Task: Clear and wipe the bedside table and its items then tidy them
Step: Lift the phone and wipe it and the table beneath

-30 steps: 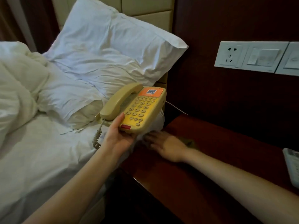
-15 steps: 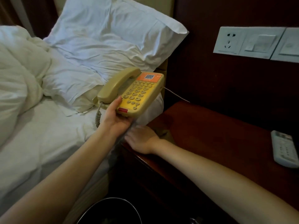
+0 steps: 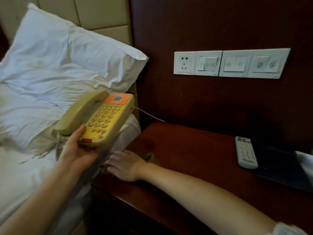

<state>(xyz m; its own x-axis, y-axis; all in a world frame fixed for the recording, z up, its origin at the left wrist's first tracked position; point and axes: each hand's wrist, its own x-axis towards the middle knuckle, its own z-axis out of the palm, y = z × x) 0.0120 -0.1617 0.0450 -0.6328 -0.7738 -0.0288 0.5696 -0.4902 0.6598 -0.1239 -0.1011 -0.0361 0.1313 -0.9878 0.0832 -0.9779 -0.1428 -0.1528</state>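
Yellow telephone (image 3: 108,116) with orange label (image 3: 117,98) and beige handset (image 3: 79,112); dark red-brown bench (image 3: 194,150); white pillow (image 3: 67,56), remote (image 3: 245,152) and switch panel (image 3: 232,63).

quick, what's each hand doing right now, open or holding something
Left hand: grips the telephone, holding it clear of the table.
Right hand: open, fingers flat on a cloth on the bedside table.

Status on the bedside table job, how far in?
Done: telephone is lifted off the table. In hand: left hand holds it over the bed while right hand presses a cloth at the table's left edge. Left: remote and dark flat item sit uncleared at the right.
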